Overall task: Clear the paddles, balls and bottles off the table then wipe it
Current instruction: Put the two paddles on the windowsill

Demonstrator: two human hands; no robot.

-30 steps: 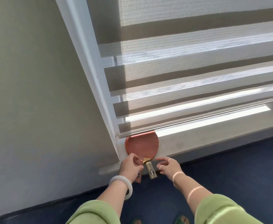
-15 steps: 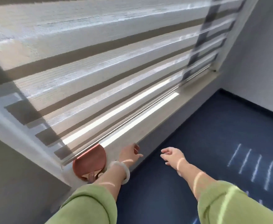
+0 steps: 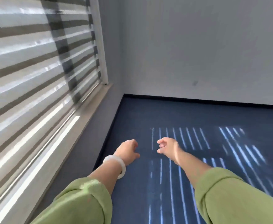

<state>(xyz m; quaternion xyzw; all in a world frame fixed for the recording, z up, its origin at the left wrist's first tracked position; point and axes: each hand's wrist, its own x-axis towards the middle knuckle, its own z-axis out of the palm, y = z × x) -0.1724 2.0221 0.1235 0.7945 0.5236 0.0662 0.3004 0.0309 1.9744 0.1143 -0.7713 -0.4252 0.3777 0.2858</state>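
- Right now my left grip (image 3: 126, 151), at the end of a rolled-up light green sleeve (image 3: 77, 199), hangs over the dark blue carpeted floor (image 3: 148, 113), fingers loosely curled and nothing in them.
- A smooth white bangle (image 3: 116, 165) sits on that wrist.
- My right grip (image 3: 168, 147), coming out of the other green sleeve (image 3: 229, 194), is just beside the left one without touching it. Its fingers are relaxed and half bent, holding nothing.
- On the left a grey-and-white striped roller blind (image 3: 27, 62) hangs above a pale window sill (image 3: 88, 115); that side is motion-blurred.
- Thin bars of sunlight (image 3: 181, 139) lie on the carpet beyond the right grip.
- A plain grey wall (image 3: 197, 46) with a black skirting strip (image 3: 197, 101) closes the far side.
- Where the paddles, balls, bottles and the surface are, I cannot tell from this view.
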